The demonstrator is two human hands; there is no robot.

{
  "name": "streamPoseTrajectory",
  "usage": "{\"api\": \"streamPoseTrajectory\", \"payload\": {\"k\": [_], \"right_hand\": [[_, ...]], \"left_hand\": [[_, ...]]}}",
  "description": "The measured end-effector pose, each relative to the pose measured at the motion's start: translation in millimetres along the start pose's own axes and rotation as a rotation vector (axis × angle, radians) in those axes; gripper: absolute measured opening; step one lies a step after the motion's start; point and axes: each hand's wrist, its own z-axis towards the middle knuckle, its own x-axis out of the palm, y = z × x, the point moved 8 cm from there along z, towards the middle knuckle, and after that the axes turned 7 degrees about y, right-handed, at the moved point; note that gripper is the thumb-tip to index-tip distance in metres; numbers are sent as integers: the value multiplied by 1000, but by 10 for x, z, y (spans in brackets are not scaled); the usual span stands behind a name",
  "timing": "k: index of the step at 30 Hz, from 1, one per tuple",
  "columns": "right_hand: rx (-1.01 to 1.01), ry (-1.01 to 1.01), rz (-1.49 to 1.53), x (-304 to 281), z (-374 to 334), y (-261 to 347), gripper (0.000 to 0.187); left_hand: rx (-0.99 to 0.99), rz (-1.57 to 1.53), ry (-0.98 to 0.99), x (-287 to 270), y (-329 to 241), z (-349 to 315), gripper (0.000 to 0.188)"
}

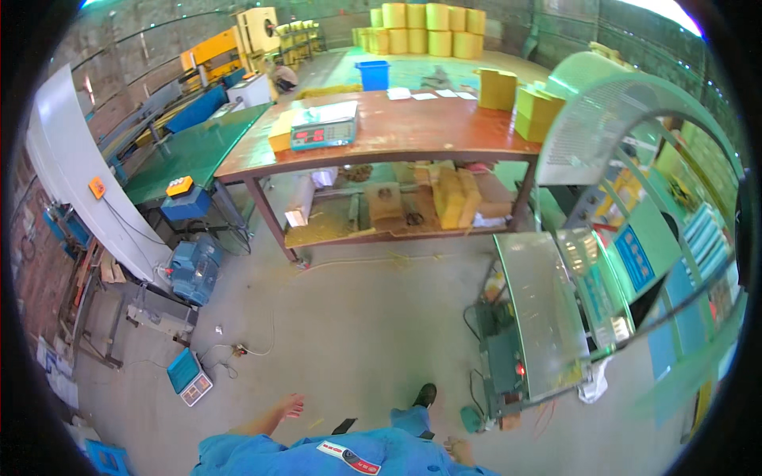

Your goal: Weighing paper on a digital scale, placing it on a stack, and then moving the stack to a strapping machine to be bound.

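My left hand (292,406) hangs out over the grey floor in front of my blue clothing. Its fingers are stretched and slightly apart, with nothing in them. My right hand (458,450) hangs low beside my body, partly cut off by my clothes. The fingers that show are loosely apart, and I see nothing held. Below, one dark shoe (426,394) is forward on the floor. Neither hand touches any equipment. Nearest my left hand on the floor is a small scale (191,379) with a blue top; nearest my right is a metal-topped machine (544,333).
Ahead stands a reddish-brown table (429,131) bearing a digital scale (324,131), papers and yellow boxes (498,89). A large guarded fan (603,103) is at right. At left are a green-topped bench (198,151), a blue motor (194,268) and loose cables (258,349) on the floor.
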Motion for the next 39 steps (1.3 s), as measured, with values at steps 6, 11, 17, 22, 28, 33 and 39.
{"api": "streamPoseTrajectory", "payload": {"k": [6, 11, 17, 22, 28, 33, 39], "right_hand": [[-25, 193, -136, 317, 1273, 1583, 40], [-84, 393, -719, 460, 1905, 3145, 41], [-183, 354, -795, 1067, 2731, 5224, 37], [-697, 257, -888, 2273, 2967, 7259, 42], [-570, 666, -443, 3631, 2133, 8663, 34], [-562, 861, -411, 3782, 2237, 9434, 35], [-548, 1029, -380, 3783, 2262, 10474, 35]], "left_hand": [[-54, -170, -129, -233, -966, 251, 64], [302, -87, -214, 68, -2317, 255, 55], [686, 544, -505, -138, -4821, -190, 38], [1263, 771, -825, -711, -7196, -143, 15], [1569, 885, -726, -1031, -9695, -183, 17], [1335, 1073, -851, -1452, -10731, 683, 47], [1137, 1024, -639, -1615, -11027, 1045, 47]]}}
